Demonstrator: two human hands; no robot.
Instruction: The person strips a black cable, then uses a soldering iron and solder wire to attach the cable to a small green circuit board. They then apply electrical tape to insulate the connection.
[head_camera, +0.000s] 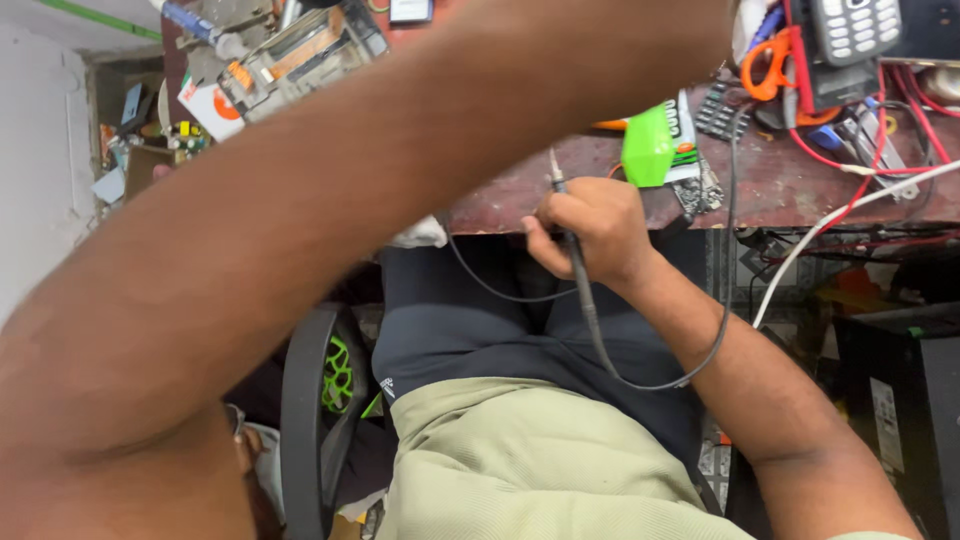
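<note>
**Right hand grips soldering-iron-style tool at bench edge; left arm reaches up out of frame**

Right hand (590, 232), centre frame, fingers curled tight in a fist around a thin dark corded tool (572, 250), looks like a soldering iron or probe. Metal tip points up toward the reddish-brown workbench (790, 185); the fist grip likely steadies the tip near the bench edge. Its black cable (640, 380) loops down over the lap, slack (probably so it doesn't tug the tool).

Left arm (300, 220) crosses diagonally from lower left to top centre. Left hand is beyond the top edge, so cannot tell its fingers.

A bright green object (650, 145) sits just above the right hand. Orange-handled scissors (768, 65), red wires (850, 150) and a keypad device (855, 30) are at upper right; a chair back (305, 420) at lower left.
</note>
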